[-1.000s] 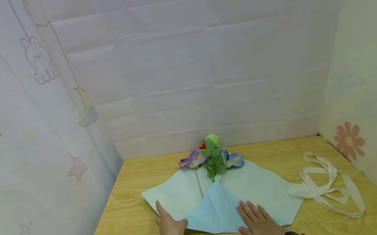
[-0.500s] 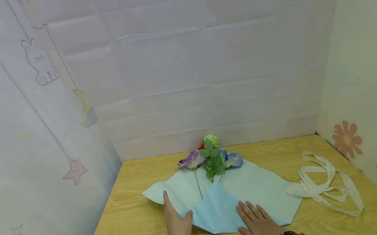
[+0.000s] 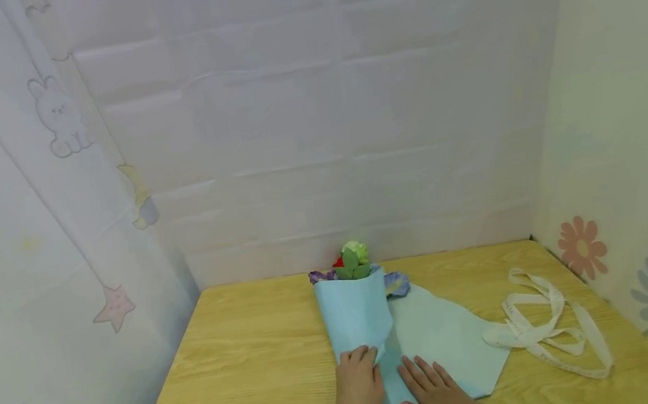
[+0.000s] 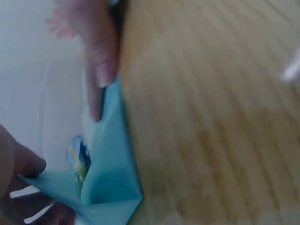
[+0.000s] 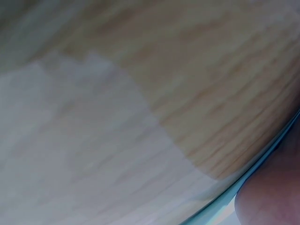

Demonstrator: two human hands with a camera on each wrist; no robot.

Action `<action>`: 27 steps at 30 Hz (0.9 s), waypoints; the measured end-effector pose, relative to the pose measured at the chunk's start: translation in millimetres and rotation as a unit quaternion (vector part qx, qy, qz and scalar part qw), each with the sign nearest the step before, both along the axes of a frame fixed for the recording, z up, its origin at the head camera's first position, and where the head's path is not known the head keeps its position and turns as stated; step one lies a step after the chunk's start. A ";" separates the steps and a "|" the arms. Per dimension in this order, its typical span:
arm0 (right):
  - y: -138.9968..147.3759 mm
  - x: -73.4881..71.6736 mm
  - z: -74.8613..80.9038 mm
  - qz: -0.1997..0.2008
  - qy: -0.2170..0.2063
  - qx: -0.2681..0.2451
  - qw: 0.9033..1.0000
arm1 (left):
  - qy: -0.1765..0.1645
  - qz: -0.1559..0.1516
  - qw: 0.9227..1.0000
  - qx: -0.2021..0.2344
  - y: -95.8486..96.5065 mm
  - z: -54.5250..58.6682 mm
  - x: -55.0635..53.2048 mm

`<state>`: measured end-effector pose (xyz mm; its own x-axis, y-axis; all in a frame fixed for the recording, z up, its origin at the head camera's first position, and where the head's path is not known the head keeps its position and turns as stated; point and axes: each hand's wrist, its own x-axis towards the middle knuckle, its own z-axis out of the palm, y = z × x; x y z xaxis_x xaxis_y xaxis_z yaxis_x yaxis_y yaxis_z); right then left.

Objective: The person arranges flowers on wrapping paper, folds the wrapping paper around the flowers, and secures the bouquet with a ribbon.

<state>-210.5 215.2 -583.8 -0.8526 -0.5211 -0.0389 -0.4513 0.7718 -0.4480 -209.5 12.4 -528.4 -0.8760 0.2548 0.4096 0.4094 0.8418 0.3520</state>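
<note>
A sheet of pale blue wrapping paper (image 3: 443,336) lies on the table, its left side folded over to the right. Above the fold show a pale green flower (image 3: 355,251), green leaves (image 3: 353,267) and a bit of red; a blue flower (image 3: 398,283) lies right of it. The stems are hidden under the fold. My left hand (image 3: 358,386) is on the folded flap; in the left wrist view the paper edge runs between its thumb (image 4: 30,161) and fingers. Flat, with fingers spread, my right hand (image 3: 439,397) presses the paper's lower part.
A loose white ribbon (image 3: 533,335) lies in loops at the right, one end over the paper's right corner. The wooden table (image 3: 245,386) ends at a pale backdrop (image 3: 311,125), with printed curtains on both sides.
My left hand has moved right and carried the paper's left side over the stems, covering most of the purple flower. The right hand stays in place on the paper.
</note>
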 end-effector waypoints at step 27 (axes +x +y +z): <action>-1.6 15.8 29.7 0.006 -0.002 -0.033 0.999 | -0.169 -0.113 0.943 -0.265 -3.5 -21.7 12.6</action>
<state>-194.7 213.6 -554.1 -0.8458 -0.5335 -0.0082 -0.4587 0.7349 -0.4995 -196.9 8.9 -550.2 -0.8320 0.5413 -0.1210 0.5396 0.8405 0.0498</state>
